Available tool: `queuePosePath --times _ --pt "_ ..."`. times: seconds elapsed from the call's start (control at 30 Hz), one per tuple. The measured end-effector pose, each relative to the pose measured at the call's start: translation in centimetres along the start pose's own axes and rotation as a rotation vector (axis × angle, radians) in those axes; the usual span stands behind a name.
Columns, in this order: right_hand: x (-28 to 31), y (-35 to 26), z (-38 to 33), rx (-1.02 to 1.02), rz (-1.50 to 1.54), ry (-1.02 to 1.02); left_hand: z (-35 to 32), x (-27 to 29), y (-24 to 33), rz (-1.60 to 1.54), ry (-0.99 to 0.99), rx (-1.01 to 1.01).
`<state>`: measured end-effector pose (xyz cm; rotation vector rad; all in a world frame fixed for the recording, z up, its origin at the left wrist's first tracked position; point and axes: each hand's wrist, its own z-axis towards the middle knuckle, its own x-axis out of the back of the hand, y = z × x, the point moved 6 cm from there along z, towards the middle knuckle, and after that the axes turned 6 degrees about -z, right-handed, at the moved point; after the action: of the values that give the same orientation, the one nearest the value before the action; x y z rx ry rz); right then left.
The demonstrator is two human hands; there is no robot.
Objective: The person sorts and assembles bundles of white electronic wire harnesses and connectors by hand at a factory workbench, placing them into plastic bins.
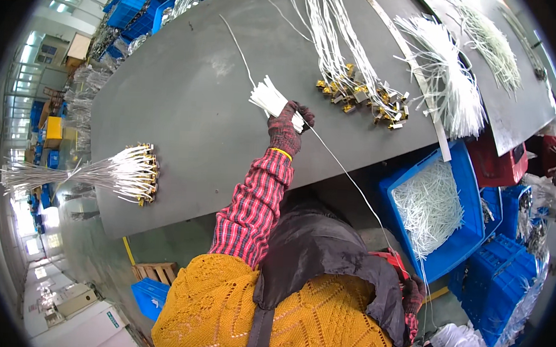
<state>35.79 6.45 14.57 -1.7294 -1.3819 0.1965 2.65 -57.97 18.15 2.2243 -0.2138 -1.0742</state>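
Tubes (266,96) bunched above the worktop (174,105) in the left hand (289,125), its fingers curled round them, could scatter if that grip slackens or the trailing strand (339,161) snags, while I cannot tell the state of the right hand (414,295).

Illumination: bright and largely even across the work surface. Windows (28,50) at the left rim were bleached to white. Deep shadow was cast beneath the near edge of the grey tabletop (168,105). Centre: sharply rendered. Periphery: straight lines were bent, detail was softened, and the corners were lost in black.
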Motion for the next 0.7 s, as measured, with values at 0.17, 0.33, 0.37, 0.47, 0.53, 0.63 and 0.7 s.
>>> queuePosePath --times 0.17,0.33,0.37,0.47,0.53,0.63,0.7 --pt "-7.8 -2.9 0.8 0.076 -0.022 -0.243 -1.7 -0.2 -1.6 0.071 -0.191 0.115" --pt "-31.5 -17.2 -4.9 0.216 -0.009 -0.622 -6.4 -0.6 -6.2 0.126 -0.32 0.201" --pt "-35.1 -19.7 -5.6 0.35 0.011 -0.633 -6.8 -0.4 -6.4 0.248 -0.282 0.192" --pt "-44.1 -24.1 -7.8 0.28 0.027 -0.738 -6.0 0.1 -5.0 0.163 -0.2 0.15" --pt "-47.7 -26.1 -10.7 0.178 0.142 -0.819 -3.6 0.4 -3.0 0.213 -0.182 0.135" --pt "-52.3 -26.4 -10.5 0.18 0.128 -0.83 -3.0 1.1 -0.8 0.592 -0.049 0.145" --pt "-53.4 -27.3 -10.8 0.163 0.11 -0.805 -1.3 1.7 1.9 0.952 0.066 0.019"
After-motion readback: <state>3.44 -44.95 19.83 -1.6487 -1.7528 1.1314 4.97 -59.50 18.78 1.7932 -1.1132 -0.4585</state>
